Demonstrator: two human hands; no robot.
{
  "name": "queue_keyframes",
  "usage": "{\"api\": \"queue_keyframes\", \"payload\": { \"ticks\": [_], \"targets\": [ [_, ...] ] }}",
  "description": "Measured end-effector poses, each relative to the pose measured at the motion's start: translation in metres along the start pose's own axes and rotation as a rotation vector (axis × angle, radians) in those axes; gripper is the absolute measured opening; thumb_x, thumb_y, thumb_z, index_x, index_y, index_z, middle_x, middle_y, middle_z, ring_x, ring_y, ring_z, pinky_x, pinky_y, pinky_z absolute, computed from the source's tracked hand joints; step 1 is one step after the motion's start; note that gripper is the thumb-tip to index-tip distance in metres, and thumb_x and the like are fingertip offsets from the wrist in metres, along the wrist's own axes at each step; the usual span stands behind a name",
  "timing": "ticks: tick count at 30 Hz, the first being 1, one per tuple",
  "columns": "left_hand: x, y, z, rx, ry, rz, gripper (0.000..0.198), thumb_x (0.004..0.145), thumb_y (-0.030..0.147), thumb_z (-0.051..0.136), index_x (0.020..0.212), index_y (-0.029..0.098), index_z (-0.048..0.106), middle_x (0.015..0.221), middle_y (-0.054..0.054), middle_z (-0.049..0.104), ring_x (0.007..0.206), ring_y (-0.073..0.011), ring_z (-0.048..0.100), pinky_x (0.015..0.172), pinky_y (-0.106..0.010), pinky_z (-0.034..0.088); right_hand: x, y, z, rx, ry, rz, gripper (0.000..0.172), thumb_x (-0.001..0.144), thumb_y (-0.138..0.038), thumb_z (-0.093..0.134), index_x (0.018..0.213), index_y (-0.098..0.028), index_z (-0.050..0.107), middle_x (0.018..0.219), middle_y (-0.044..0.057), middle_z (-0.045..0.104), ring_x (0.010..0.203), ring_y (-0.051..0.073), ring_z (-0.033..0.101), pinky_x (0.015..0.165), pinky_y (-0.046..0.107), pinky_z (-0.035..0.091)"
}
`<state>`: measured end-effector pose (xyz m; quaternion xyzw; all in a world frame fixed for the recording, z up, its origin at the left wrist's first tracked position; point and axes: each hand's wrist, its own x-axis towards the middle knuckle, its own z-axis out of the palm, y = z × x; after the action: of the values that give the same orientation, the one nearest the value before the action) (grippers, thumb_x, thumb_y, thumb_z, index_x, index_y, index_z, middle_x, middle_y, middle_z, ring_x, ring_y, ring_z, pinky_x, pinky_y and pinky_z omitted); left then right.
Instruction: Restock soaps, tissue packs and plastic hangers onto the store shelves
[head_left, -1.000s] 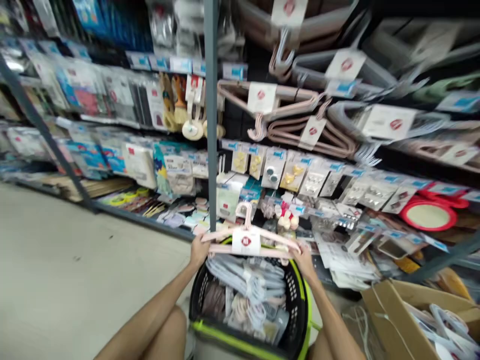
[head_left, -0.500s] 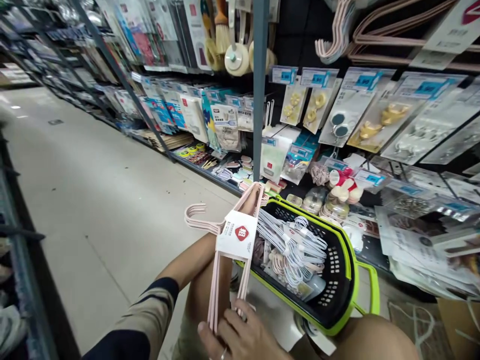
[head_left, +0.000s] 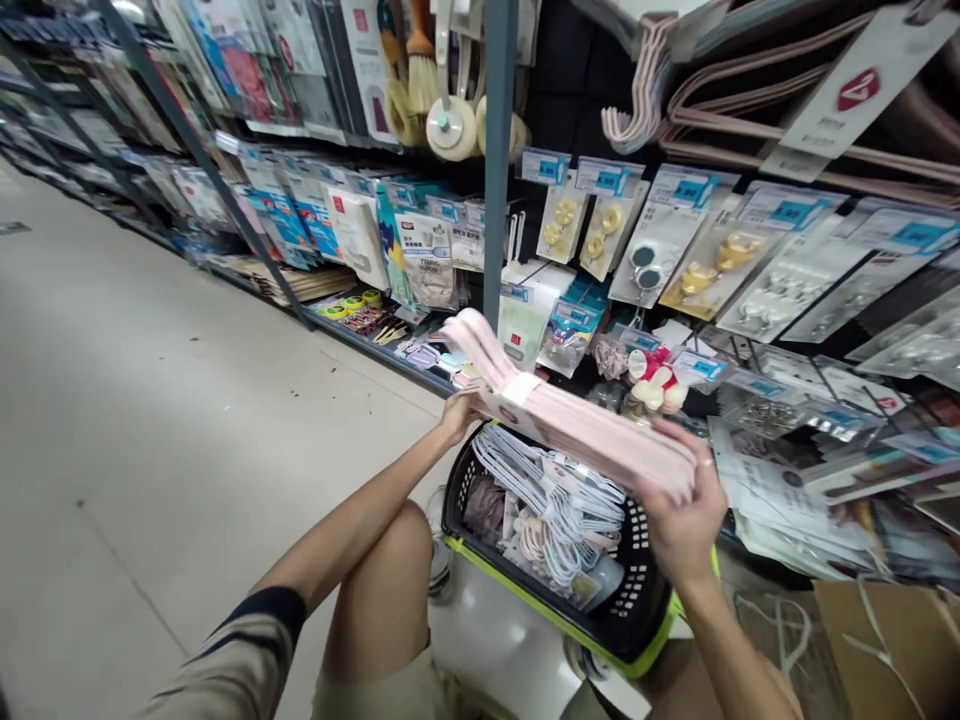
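A banded pack of pink clothes hangers (head_left: 592,428) is held edge-up above the shopping basket, slightly smeared by motion. My left hand (head_left: 460,414) is closed on its far left end, the fingers partly hidden behind the pack. At the other end my right hand (head_left: 688,505) grips the hangers between thumb and fingers. Below them, the black basket with a lime-green rim (head_left: 525,602) contains a bundle of pale blue hangers (head_left: 559,500), a brownish bunched item (head_left: 486,505) and some small packaged goods. The hanger pack hides part of the basket's far side.
A shelf post (head_left: 496,150) rises behind the basket. Carded hooks (head_left: 645,265) and other packets hang on the display to the right. More pink hangers (head_left: 750,100) are at the upper right. A cardboard box (head_left: 885,640) sits at the lower right.
The pink hanger pack has turned from roughly upright to lying lengthwise over the basket. My right hand has moved right and up, holding its end. The view has shifted slightly.
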<state>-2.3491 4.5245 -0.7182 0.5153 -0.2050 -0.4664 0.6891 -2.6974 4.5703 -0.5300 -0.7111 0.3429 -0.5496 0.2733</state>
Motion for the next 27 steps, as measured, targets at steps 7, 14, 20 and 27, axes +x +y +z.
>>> {"api": "queue_keyframes", "payload": {
  "ticks": [7,14,20,27],
  "targets": [
    [-0.008,0.0,0.005,-0.03,-0.015,-0.106,0.025,0.075,0.025,0.075,0.092,0.014,0.062,0.076,-0.005,0.071,0.078,-0.0229,0.073,0.071,-0.034,0.058,0.024,0.138,-0.031,0.1,0.148,0.56,0.053,0.067,-0.049,0.084,0.106,-0.016,0.068,0.094,0.004,0.074,0.083,0.019,0.067,0.084,0.035,0.054],
    [-0.01,-0.011,0.024,0.099,0.03,-0.119,0.03,0.073,0.038,0.067,0.092,0.017,0.059,0.071,-0.004,0.069,0.069,-0.0223,0.071,0.065,-0.033,0.055,0.009,0.175,-0.048,0.141,0.106,0.774,0.046,0.069,-0.051,0.071,0.101,-0.018,0.064,0.09,0.006,0.075,0.077,0.022,0.069,0.069,0.033,0.056],
    [-0.038,0.012,0.03,0.372,0.06,-0.004,0.024,0.075,0.041,0.066,0.081,0.018,0.065,0.06,-0.001,0.065,0.066,-0.023,0.062,0.061,-0.029,0.043,0.005,0.166,-0.066,-0.041,0.142,0.71,0.033,0.076,-0.05,0.063,0.092,-0.021,0.064,0.087,0.007,0.073,0.09,0.026,0.067,0.078,0.036,0.058],
    [-0.022,-0.001,0.012,0.96,-0.083,-0.026,0.045,0.091,0.05,0.037,0.059,0.025,0.057,0.048,-0.006,0.061,0.059,-0.0318,0.067,0.062,-0.036,0.047,-0.003,0.188,-0.06,0.0,0.113,0.876,0.019,0.076,-0.033,0.056,0.092,-0.023,0.058,0.075,0.0,0.064,0.065,0.021,0.067,0.053,0.034,0.059]
  ]
}}
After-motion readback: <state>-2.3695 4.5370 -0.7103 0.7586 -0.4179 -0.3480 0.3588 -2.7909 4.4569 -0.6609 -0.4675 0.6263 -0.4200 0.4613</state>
